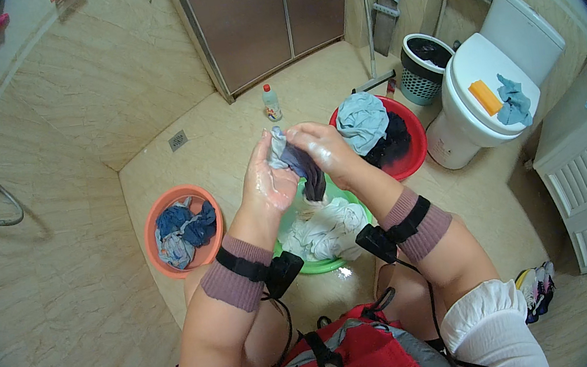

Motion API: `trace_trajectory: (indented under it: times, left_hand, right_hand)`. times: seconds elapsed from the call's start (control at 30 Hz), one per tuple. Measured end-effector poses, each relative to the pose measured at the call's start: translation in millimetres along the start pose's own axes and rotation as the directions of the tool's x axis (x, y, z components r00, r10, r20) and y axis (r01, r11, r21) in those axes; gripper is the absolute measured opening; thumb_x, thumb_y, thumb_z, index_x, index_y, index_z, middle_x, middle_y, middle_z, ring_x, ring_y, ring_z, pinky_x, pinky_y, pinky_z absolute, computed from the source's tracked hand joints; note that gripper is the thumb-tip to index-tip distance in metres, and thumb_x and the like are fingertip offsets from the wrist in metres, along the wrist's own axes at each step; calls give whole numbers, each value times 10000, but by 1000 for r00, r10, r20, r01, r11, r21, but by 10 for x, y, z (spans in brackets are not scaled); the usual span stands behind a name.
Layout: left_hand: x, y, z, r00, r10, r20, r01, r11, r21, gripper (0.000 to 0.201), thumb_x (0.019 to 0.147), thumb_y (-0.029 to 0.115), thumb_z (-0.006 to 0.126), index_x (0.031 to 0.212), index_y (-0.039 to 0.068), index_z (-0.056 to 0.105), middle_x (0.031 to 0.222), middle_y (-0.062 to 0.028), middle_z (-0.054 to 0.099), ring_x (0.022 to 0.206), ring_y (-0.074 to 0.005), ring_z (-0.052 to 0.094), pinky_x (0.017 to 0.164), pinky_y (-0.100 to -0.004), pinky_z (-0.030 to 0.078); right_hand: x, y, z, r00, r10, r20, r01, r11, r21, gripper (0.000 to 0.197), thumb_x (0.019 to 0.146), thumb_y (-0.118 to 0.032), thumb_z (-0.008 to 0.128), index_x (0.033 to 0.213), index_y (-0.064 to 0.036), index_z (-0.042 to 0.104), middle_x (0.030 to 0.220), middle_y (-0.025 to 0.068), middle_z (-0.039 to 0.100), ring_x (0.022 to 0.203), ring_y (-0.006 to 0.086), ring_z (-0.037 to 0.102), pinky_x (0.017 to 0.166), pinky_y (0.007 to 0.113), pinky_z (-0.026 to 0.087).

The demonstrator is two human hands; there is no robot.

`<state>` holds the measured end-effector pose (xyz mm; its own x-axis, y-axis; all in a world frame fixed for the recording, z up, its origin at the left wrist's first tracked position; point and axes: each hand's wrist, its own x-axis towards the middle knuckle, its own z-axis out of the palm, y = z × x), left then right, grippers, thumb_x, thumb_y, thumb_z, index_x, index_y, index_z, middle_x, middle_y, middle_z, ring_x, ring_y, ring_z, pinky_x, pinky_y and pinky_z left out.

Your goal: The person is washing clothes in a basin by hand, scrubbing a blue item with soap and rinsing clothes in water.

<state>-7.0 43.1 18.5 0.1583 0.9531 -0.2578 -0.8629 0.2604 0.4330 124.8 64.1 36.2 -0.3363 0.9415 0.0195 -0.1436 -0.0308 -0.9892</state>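
Above the green basin [324, 265], both my hands have hold of one small wet cloth [300, 161], grey-purple with a pale end, perhaps a sock. My left hand [269, 181] is turned palm up, its fingers closed at the cloth's pale upper end. From the other side my right hand [323, 151] grips the same end, with white suds on its back. The darker part hangs down between my wrists toward the basin. White wet laundry [326, 230] lies in the basin, partly covered by my forearms.
An orange basin [152, 239] of blue and grey clothes stands left. A red basin [418, 137] holds light-blue and black laundry. Behind my hands stands a red-capped bottle [272, 104]. Further right are a bin [423, 82], a toilet [478, 79] and a white cabinet [581, 177].
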Motion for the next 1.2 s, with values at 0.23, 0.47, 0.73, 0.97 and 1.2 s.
trace_trajectory:
  times: [0.23,0.47,0.73,0.97,1.2]
  left_hand:
    - [-72,116,109,991,135,25,-130,980,-149,278,935,315,517,1079,78,520,1069,-150,569,998,-280,555,935,-447,438]
    - [-28,207,36,975,170,-142,-199,954,-224,281,911,335,545,1034,83,535,1057,-185,567,1040,-316,531,969,-523,394]
    - [185,273,-420,994,-40,-104,35,998,-52,250,909,341,547,903,92,543,850,-71,590,807,-215,588,735,-350,508]
    - [102,-306,-11,967,-22,-252,36,998,50,254,880,298,570,1070,157,479,989,-49,572,862,-243,578,675,-436,503]
    - [122,-92,-306,997,-81,4,81,996,-29,184,923,309,531,969,132,507,900,-46,582,776,-196,598,657,-370,507]
  right_hand:
    - [49,288,16,999,-28,-40,25,996,-90,502,803,-360,701,1119,9,574,1002,143,619,896,166,579,761,293,473]
    - [-45,186,68,996,35,-76,-42,995,-89,469,764,-183,745,1134,0,524,992,129,614,866,171,588,776,294,483]
    - [-382,-116,431,813,-553,181,574,708,-411,248,743,-144,734,918,-58,580,854,86,639,699,237,628,655,318,506]
    - [-39,106,32,783,-621,-34,278,398,-874,233,817,-327,605,798,-96,620,658,161,612,609,337,617,530,416,476]
    - [-281,151,383,685,-726,65,539,445,-715,227,838,-291,604,834,-65,599,669,182,601,625,376,601,540,436,456]
